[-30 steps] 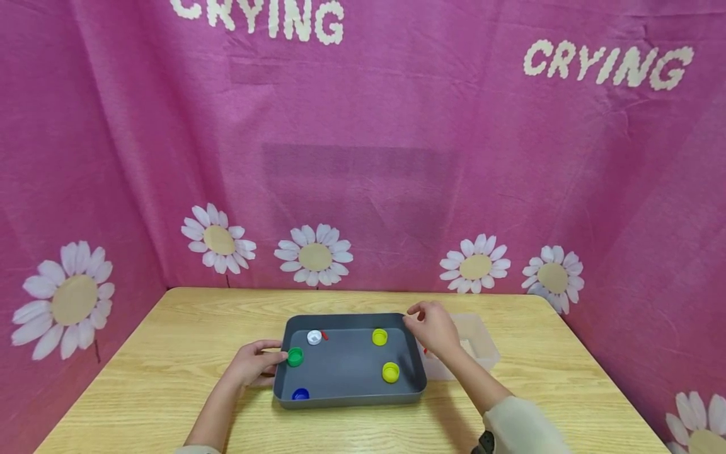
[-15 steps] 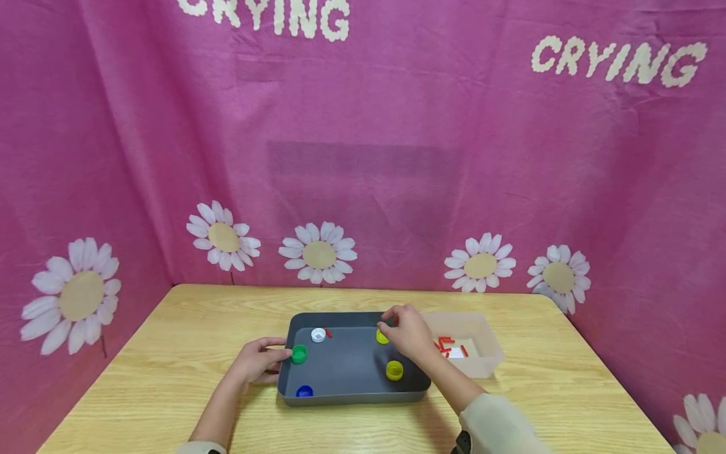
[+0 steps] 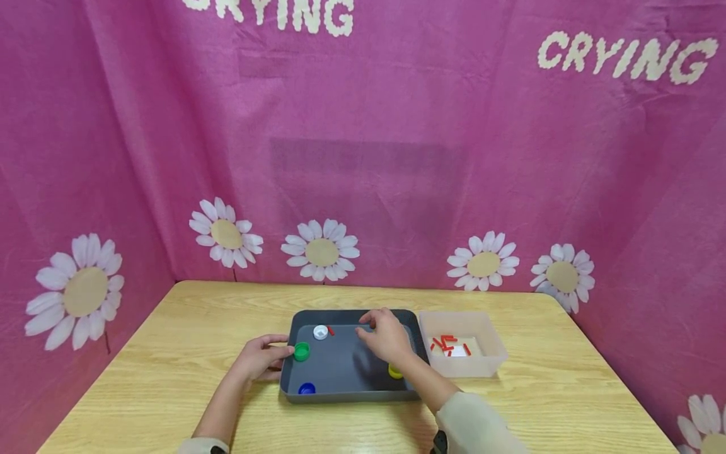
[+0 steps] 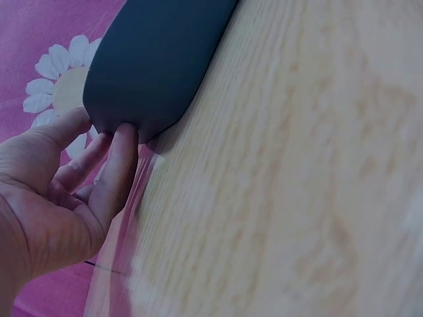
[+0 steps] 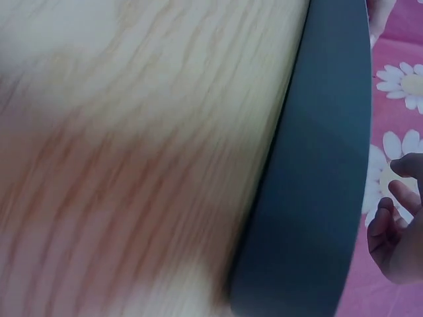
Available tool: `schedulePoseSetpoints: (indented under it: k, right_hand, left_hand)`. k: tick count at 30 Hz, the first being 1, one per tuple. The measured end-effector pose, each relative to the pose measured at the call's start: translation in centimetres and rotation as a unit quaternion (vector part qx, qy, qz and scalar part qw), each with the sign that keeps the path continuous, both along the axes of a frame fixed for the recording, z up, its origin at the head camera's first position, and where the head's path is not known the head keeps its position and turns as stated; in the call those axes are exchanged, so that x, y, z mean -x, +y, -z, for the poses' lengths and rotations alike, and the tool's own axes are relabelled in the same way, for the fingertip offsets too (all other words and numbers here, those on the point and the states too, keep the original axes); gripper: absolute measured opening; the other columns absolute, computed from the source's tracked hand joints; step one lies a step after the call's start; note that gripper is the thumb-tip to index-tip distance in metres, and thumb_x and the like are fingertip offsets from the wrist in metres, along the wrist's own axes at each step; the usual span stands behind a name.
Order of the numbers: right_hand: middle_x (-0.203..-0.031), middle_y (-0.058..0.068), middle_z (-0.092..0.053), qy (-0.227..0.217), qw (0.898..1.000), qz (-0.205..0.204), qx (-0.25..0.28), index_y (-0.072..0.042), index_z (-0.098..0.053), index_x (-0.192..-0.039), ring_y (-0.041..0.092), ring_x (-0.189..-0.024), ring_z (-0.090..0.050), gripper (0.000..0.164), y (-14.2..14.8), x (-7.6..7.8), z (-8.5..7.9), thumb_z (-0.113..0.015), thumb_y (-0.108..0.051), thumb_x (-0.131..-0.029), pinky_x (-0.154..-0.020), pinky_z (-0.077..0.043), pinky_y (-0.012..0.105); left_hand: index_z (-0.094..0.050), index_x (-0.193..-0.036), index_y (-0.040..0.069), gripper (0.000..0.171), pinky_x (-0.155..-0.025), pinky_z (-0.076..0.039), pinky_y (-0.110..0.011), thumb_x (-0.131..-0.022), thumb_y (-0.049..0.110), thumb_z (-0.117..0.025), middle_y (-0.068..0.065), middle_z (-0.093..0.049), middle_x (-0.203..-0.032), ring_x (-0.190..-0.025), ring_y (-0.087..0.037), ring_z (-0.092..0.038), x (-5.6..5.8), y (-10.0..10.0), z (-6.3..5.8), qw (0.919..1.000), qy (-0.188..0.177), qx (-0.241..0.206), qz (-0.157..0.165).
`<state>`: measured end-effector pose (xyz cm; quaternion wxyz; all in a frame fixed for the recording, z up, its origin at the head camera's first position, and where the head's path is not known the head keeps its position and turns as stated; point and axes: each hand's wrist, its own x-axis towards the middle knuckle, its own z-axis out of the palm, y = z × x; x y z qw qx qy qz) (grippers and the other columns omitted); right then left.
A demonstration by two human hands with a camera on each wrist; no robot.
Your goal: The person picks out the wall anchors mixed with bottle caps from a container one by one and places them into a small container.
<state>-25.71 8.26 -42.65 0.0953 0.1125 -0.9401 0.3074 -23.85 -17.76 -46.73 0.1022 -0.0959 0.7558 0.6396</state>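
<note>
A grey tray [image 3: 340, 372] lies on the table, and my left hand [image 3: 258, 360] grips its left end, thumb at the rim and fingers against the outer wall. Near that thumb is a green bottle cap [image 3: 302, 352]. My right hand [image 3: 388, 337] hovers over the tray, thumb and index finger apart; I see nothing between them. A white cap [image 3: 320, 332] with a short red stick [image 3: 331, 330] beside it sits farther left. A blue cap [image 3: 307, 389] is at the front left, and a yellow cap [image 3: 395, 372] is partly behind my right wrist. The second yellow cap is hidden.
Close to the tray's right end stands a translucent bin [image 3: 492, 356] with several red sticks [image 3: 448, 338] and a white patch in it. Wooden tabletop [image 3: 556, 378] surrounds both. A pink curtain [image 3: 363, 189] hangs behind the table.
My right hand has moved left from above the rim between bin and tray to over the tray's middle, uncovering the bin. My left hand stays at the tray's left end.
</note>
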Motion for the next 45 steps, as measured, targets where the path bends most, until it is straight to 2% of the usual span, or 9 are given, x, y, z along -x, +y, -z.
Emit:
schedulePoseSetpoints:
  k: [7, 8, 11, 15, 22, 29, 36, 45]
  right_hand:
    - [-0.085, 0.003, -0.054, -0.011, 1.0, -0.001, -0.002, -0.013, -0.068, -0.092, 0.013, -0.071, -0.052, 0.016, -1.8, 0.2, 1.1, -0.072, -0.025, -0.081, -0.055, -0.041, 0.028]
    - [-0.084, 0.003, -0.054, 0.0, 1.0, -0.002, -0.007, -0.013, -0.068, -0.09, 0.012, -0.069, -0.052, 0.016, -1.9, 0.2, 1.2, -0.072, -0.025, -0.08, -0.054, -0.041, 0.027]
    - [-0.083, 0.003, -0.054, 0.009, 1.0, -0.004, -0.005, -0.013, -0.067, -0.089, 0.013, -0.071, -0.053, 0.017, -2.4, 0.3, 1.4, -0.072, -0.026, -0.08, -0.054, -0.042, 0.027]
    - [-0.085, 0.003, -0.056, -0.002, 1.0, 0.001, -0.004, -0.014, -0.068, -0.089, 0.015, -0.076, -0.056, 0.016, -3.1, 0.7, 1.9, -0.073, -0.026, -0.079, -0.057, -0.043, 0.027]
    - [-0.084, 0.003, -0.054, -0.014, 1.0, 0.009, -0.015, -0.012, -0.068, -0.089, 0.015, -0.072, -0.054, 0.017, -3.9, 1.0, 2.9, -0.072, -0.026, -0.08, -0.055, -0.042, 0.027]
    - [-0.086, 0.005, -0.055, -0.019, 0.999, 0.024, -0.017, -0.011, -0.067, -0.089, 0.014, -0.067, -0.053, 0.017, -4.8, 1.5, 3.4, -0.07, -0.026, -0.081, -0.056, -0.044, 0.029]
    - [-0.089, 0.005, -0.057, -0.043, 0.997, 0.054, -0.025, -0.014, -0.068, -0.09, 0.019, -0.073, -0.059, 0.017, -5.7, 2.5, 4.2, -0.072, -0.027, -0.08, -0.062, -0.048, 0.034]
    - [-0.09, 0.004, -0.057, -0.051, 0.996, 0.067, -0.039, -0.015, -0.068, -0.091, 0.022, -0.079, -0.063, 0.018, -6.4, 2.6, 4.3, -0.071, -0.029, -0.081, -0.066, -0.05, 0.039]
  left_hand:
    - [-0.054, -0.125, 0.001, 0.046, -0.061, -0.057, -0.032, -0.084, 0.017, -0.069, -0.008, -0.066, -0.083, -0.066, -0.015, -0.064, 0.1, -0.1, 0.1, 1.0, 0.001, -0.005, -0.001]
    - [-0.054, -0.125, 0.001, 0.046, -0.061, -0.057, -0.032, -0.084, 0.016, -0.069, -0.008, -0.067, -0.083, -0.066, -0.015, -0.064, 0.1, -0.1, 0.1, 1.0, 0.001, -0.007, -0.002]
    - [-0.054, -0.125, 0.001, 0.047, -0.061, -0.058, -0.033, -0.084, 0.017, -0.069, -0.009, -0.067, -0.084, -0.066, -0.015, -0.064, 0.0, 0.0, 0.0, 1.0, 0.001, -0.005, -0.003]
    - [-0.055, -0.125, 0.002, 0.047, -0.062, -0.058, -0.033, -0.083, 0.019, -0.07, -0.01, -0.067, -0.085, -0.067, -0.016, -0.064, 0.1, -0.1, 0.1, 1.0, 0.002, -0.005, -0.003]
    - [-0.055, -0.122, 0.0, 0.049, -0.063, -0.058, -0.031, -0.081, 0.021, -0.072, -0.005, -0.069, -0.081, -0.067, -0.014, -0.065, -0.1, -0.4, -0.2, 0.9989, 0.013, -0.033, 0.031]
    - [-0.055, -0.125, 0.002, 0.047, -0.063, -0.058, -0.033, -0.083, 0.018, -0.07, -0.008, -0.068, -0.085, -0.068, -0.015, -0.064, 0.1, -0.1, -0.1, 0.9999, -0.002, -0.012, 0.001]
    - [-0.055, -0.124, 0.001, 0.046, -0.062, -0.058, -0.033, -0.083, 0.015, -0.069, -0.007, -0.069, -0.082, -0.067, -0.016, -0.064, 0.3, -0.1, 0.1, 0.9998, 0.003, -0.017, -0.004]
    - [-0.055, -0.123, 0.001, 0.044, -0.061, -0.058, -0.033, -0.083, 0.014, -0.069, -0.006, -0.069, -0.082, -0.066, -0.015, -0.064, 0.3, 0.0, 0.1, 0.9999, 0.001, -0.011, -0.007]
